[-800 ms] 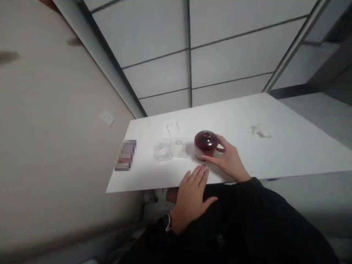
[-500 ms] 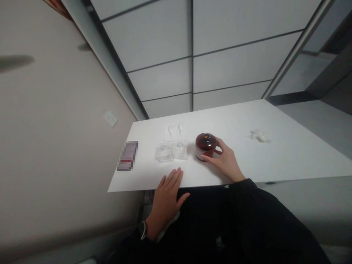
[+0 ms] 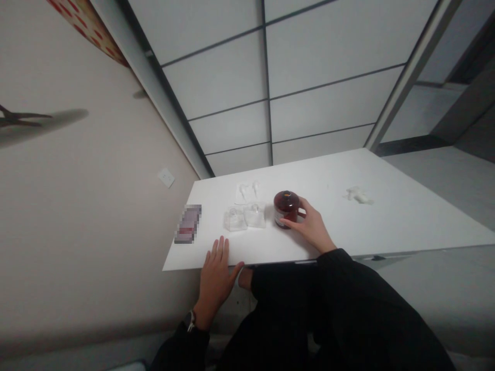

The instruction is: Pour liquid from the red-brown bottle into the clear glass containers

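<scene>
My right hand (image 3: 309,222) is closed around a dark reddish-brown glass mug (image 3: 285,205) with a side handle, a pale label and a domed top. The mug stands upright on the white table (image 3: 332,232). Fingers reach the handle side, while the thumb lies across the front. At the table's front edge, my left hand (image 3: 216,268) rests flat with its fingers stretched out and holds nothing. Left of the mug stand two clear square glass bottles, the nearer-left bottle (image 3: 236,220) and the right bottle (image 3: 255,216), side by side.
Behind the bottles lie two small white pieces (image 3: 249,191), too faint to name. A blurred-out purple rectangular item (image 3: 187,224) lies by the left edge. Crumpled white material (image 3: 358,196) sits on the right. A wall with a socket (image 3: 166,178) borders the left; panelled doors (image 3: 232,98) stand behind.
My left hand has shifted left along the table's front edge. My right hand keeps its hold on the mug, and the camera view has tilted slightly upward.
</scene>
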Motion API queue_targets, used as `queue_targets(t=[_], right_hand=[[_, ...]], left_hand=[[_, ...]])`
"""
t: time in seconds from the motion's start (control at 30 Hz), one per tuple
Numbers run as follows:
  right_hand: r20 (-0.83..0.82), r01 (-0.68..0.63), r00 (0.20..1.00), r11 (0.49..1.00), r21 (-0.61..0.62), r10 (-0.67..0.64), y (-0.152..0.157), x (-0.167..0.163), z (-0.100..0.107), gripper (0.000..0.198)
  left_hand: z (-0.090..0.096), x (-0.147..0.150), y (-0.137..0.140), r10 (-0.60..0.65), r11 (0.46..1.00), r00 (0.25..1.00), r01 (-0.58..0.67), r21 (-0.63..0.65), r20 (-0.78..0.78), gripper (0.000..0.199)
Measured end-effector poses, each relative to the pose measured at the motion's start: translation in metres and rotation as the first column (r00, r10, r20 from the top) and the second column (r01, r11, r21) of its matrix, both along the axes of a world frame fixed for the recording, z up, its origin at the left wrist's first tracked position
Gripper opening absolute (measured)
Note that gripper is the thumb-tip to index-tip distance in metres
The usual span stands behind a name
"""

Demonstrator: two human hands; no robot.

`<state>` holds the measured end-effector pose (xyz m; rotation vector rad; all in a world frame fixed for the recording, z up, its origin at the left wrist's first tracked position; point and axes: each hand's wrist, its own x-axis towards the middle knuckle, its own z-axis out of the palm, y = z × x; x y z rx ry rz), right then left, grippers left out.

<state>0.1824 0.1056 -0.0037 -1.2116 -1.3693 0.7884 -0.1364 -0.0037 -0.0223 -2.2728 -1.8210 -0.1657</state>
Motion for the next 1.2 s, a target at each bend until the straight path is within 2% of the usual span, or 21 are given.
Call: queue_targets(t=[0.07, 0.2, 0.37, 0.47, 0.63, 0.73, 0.83, 0.93, 1.0, 1.1, 1.2], right_hand=[[0.01, 0.003, 1.0, 1.0, 0.002, -0.003, 0.0, -0.001, -0.001, 0.08], [0.017, -0.004, 1.0, 1.0, -0.002, 0.004, 0.001, -0.002, -0.002, 0.079], [0.025, -0.009, 1.0, 1.0, 0.016, 0.009, 0.003, -0.004, -0.004, 0.081], [0.026, -0.013, 1.0, 1.0, 0.016, 0.013, 0.004, -0.005, -0.003, 0.078], [0.037, -0.015, 0.999, 1.0, 0.019, 0.014, 0.005, -0.006, -0.001, 0.075], [0.03, -0.018, 0.999, 0.999, 0.026, 0.017, 0.004, -0.005, 0.0, 0.074], [0.031, -0.025, 0.999, 0.999, 0.025, 0.024, 0.003, -0.004, 0.001, 0.075], [0.044, -0.022, 0.999, 1.0, 0.015, 0.021, 0.002, -0.004, 0.002, 0.078], [0.053, -0.022, 0.998, 1.0, 0.013, 0.022, 0.002, -0.004, 0.003, 0.079], [0.052, -0.029, 0.998, 0.999, 0.015, 0.028, 0.001, -0.004, 0.004, 0.079], [0.049, -0.025, 0.998, 1.0, 0.017, 0.024, 0.001, -0.005, 0.005, 0.079]], left_hand=[[-0.002, 0.016, -0.002, -0.024, 1.0, 1.0, 0.024, 0.007, 0.008, 0.084], [-0.003, 0.052, 0.0, -0.094, 0.995, 0.992, 0.097, -0.03, 0.078, 0.085], [0.0, 0.099, 0.009, -0.083, 0.993, 0.977, 0.098, -0.069, 0.197, 0.089], [0.002, 0.122, 0.011, -0.114, 0.985, 0.963, 0.142, -0.101, 0.245, 0.09], [0.004, 0.151, 0.011, -0.175, 0.964, 0.938, 0.226, -0.143, 0.3, 0.095], [0.008, 0.155, 0.012, -0.234, 0.94, 0.912, 0.301, -0.161, 0.337, 0.094], [0.014, 0.144, 0.013, -0.28, 0.914, 0.895, 0.359, -0.188, 0.347, 0.083], [0.017, 0.11, 0.012, -0.28, 0.918, 0.915, 0.344, -0.197, 0.292, 0.072], [0.016, 0.077, 0.009, -0.234, 0.947, 0.945, 0.274, -0.165, 0.229, 0.07], [0.012, 0.023, 0.002, -0.088, 0.992, 0.987, 0.099, -0.074, 0.133, 0.073], [0.009, -0.006, -0.006, -0.026, 0.999, 0.998, 0.028, -0.038, 0.06, 0.072]])
